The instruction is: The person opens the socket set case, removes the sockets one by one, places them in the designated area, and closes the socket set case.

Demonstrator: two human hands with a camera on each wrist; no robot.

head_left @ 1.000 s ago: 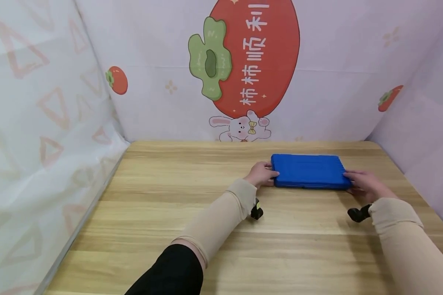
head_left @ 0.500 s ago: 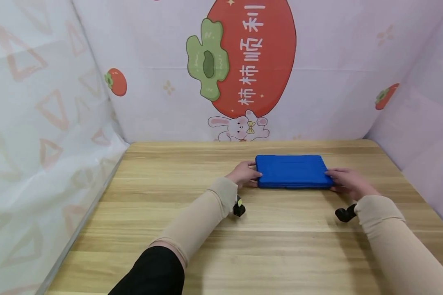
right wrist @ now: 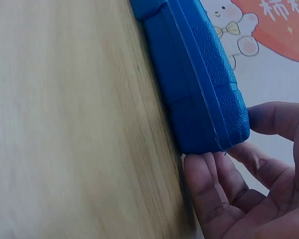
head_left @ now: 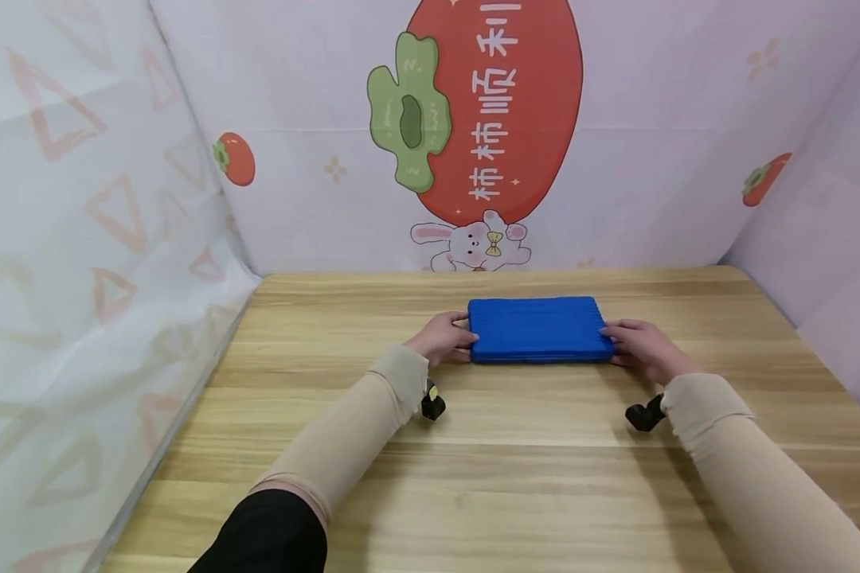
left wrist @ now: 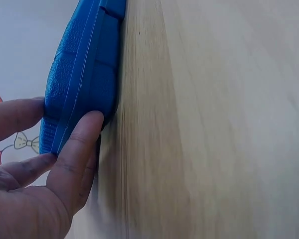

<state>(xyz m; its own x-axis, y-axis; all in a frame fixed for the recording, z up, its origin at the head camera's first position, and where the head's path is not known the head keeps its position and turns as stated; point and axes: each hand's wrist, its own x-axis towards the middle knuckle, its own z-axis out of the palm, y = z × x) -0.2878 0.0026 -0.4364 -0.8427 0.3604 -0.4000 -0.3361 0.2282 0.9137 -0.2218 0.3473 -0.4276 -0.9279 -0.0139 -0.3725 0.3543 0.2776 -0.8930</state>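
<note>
A flat blue plastic case with a ribbed lid end lies closed toward the back of the wooden table. At its left end my left hand grips it, thumb on the lid edge and fingers against the side, as the left wrist view shows with the hand close up. My right hand holds the opposite end the same way; in the right wrist view the fingertips press the end wall low down by the table. The underside of the case is hidden.
The wooden table reaches back to a printed cloth wall. Cloth also hangs along the left side and the right side. A black wrist camera sits below the left hand, another black camera below the right.
Both hands have moved to the left together, bringing the blue case with them along the table. Their hold at its two ends looks the same.
</note>
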